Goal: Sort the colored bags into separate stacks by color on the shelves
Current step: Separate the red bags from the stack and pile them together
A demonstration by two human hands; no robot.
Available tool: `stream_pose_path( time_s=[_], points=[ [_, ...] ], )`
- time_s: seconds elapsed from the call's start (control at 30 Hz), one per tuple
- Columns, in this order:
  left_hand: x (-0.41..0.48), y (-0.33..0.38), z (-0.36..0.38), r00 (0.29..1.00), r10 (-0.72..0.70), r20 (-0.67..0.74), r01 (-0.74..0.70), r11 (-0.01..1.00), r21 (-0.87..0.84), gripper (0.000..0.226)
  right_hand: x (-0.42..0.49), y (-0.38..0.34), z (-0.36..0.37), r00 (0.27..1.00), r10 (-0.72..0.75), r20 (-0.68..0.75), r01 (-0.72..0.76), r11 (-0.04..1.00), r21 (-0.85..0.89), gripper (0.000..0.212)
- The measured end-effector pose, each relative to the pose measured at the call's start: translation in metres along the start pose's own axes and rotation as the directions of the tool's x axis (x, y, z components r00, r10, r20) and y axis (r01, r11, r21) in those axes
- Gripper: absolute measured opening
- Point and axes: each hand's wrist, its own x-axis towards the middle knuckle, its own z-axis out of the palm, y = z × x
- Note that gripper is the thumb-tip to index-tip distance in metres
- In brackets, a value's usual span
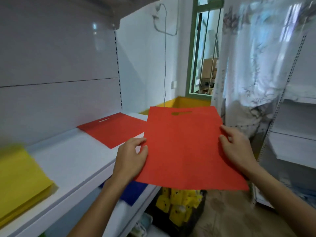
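Note:
I hold a flat red bag [184,149] with a handle slot in the air, just right of the white shelf [73,159]. My left hand [131,158] grips its left edge and my right hand [237,149] grips its right edge. Another red bag [114,129] lies flat on the shelf's far end, partly behind the held one. A stack of yellow bags [20,178] rests at the shelf's near left. A blue bag [131,192] shows on the lower shelf, under my left forearm.
The shelf unit's grey back panel [59,65] rises on the left. Yellow packets in a dark crate [181,202] sit on the floor below. A plastic-draped shelf unit [290,134] stands right, with a curtain and green-framed window [203,53] beyond.

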Motion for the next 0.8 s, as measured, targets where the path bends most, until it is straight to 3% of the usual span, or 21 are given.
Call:
stream_pose_path(
  time_s=[0.2, 0.37, 0.57, 0.67, 0.8],
  points=[
    [0.050, -0.027, 0.033, 1.000, -0.020, -0.003, 0.020, 0.998, 0.064, 0.020, 0.065, 0.022, 0.055, 0.998, -0.023, 0.060, 0.019, 0.998, 0.065, 0.039],
    [0.102, -0.069, 0.004, 0.992, -0.055, -0.112, 0.080, 0.969, 0.233, 0.025, 0.154, -0.017, 0.129, 0.973, -0.171, 0.158, 0.152, 0.981, 0.123, 0.038],
    [0.134, -0.098, -0.024, 0.944, -0.203, -0.259, 0.288, 0.891, 0.352, 0.044, 0.227, -0.071, 0.214, 0.860, -0.439, 0.260, 0.386, 0.893, 0.230, 0.042],
    [0.136, -0.115, -0.027, 0.911, -0.214, -0.353, 0.349, 0.856, 0.381, 0.027, 0.242, -0.082, 0.255, 0.790, -0.503, 0.351, 0.429, 0.862, 0.269, 0.043],
    [0.133, -0.132, -0.016, 0.824, -0.252, -0.508, 0.456, 0.827, 0.329, 0.023, 0.252, -0.081, 0.305, 0.685, -0.574, 0.448, 0.462, 0.818, 0.343, 0.045]
  ],
)
